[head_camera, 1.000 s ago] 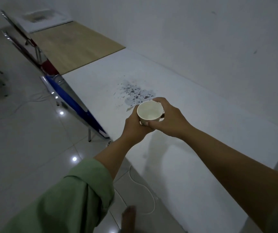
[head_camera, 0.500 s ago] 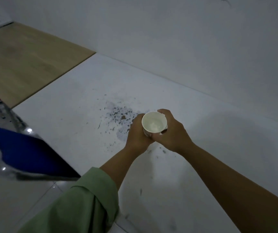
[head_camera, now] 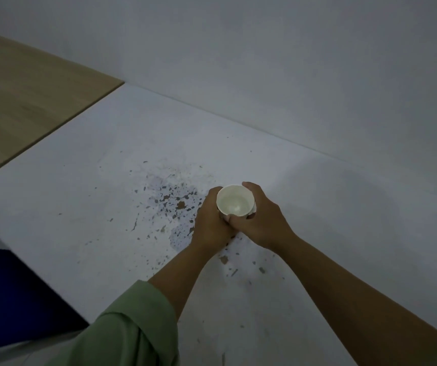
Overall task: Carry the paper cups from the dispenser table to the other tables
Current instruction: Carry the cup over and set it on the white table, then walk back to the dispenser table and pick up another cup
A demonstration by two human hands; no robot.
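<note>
A white paper cup (head_camera: 235, 201) stands upright between both hands, its open mouth facing me and its inside pale and empty-looking. My left hand (head_camera: 212, 220) wraps its left side and my right hand (head_camera: 260, 220) wraps its right side and front. Both hands hold it low over the white table (head_camera: 80, 212), beside a patch of chipped paint (head_camera: 171, 202). The hands hide the cup's base, so I cannot tell whether it touches the tabletop.
A wooden-topped table (head_camera: 22, 101) adjoins the white one at the left. A pale wall (head_camera: 291, 62) runs along the tables' far edge. A blue chair seat (head_camera: 9, 294) sits at the lower left by the table's near edge.
The view has closed in on the white table, and the floor and far tables have left the frame. Both hands, still holding the cup, have come down nearer the chipped patch.
</note>
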